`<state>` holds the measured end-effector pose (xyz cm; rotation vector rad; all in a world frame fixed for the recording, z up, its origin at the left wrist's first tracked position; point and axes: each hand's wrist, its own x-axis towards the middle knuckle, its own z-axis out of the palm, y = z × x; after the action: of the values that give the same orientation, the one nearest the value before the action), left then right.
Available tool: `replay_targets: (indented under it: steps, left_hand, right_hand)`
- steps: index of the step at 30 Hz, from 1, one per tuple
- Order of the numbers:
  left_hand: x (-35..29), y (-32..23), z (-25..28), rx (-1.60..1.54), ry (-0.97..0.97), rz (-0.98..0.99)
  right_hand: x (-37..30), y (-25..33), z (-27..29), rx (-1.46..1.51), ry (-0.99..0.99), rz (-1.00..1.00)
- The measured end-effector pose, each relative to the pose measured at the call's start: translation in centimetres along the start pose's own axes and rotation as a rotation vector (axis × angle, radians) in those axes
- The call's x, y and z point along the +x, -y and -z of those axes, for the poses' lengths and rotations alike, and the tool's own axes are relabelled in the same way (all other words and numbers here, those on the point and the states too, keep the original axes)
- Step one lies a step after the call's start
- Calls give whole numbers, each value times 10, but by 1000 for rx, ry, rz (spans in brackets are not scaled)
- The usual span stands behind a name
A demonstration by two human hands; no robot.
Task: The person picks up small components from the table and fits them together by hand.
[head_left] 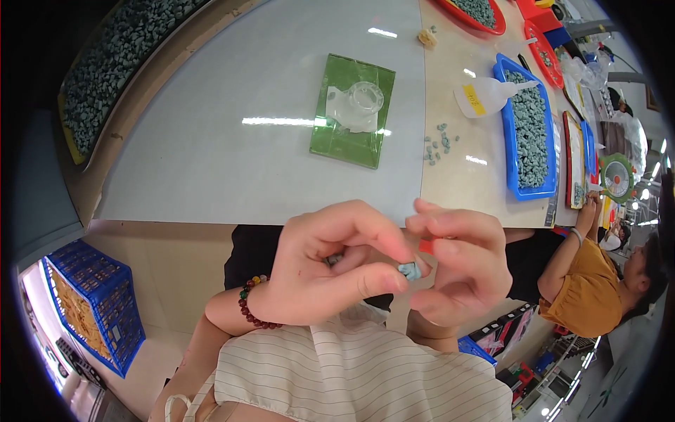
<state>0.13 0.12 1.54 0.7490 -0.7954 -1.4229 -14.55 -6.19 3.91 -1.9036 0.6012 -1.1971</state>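
In front of my chest, my left hand (330, 264) pinches a small blue-green stone chip (408, 271) between thumb and index finger. My right hand (467, 267) is curled close beside it, its fingertips facing the chip. A small red piece (426, 246) shows between the thumb and fingers of that hand; its kind is unclear. Beyond both hands, a green board (344, 151) lies on the table, bearing a whitish, glue-like patch (341, 112) and a clear round dish (367, 97). Several loose stone chips (444, 141) are scattered right of the board.
A blue tray (511, 151) of stone chips is at the right, with a white squeeze bottle (478, 97) against its edge. Red dishes (498, 24) stand farther back. A large bin of chips (130, 67) occupies the far left, above a blue crate (119, 302). Another person (583, 292) sits at right.
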Motion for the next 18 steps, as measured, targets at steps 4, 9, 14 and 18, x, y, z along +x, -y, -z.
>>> replay_targets:
  steps: [4,9,14,18]
  left_hand:
    - [4,6,-2,-140,112,147]
    - [4,13,7,-361,136,340]
    - [10,4,-18,-715,-21,507]
    - [10,19,-4,-732,193,432]
  right_hand:
    - [1,-7,12,-241,183,214]
    - [4,-17,46,-563,-89,173]
    - [19,-55,114,-947,-508,-189]
    - [20,-56,97,-859,-392,-109]
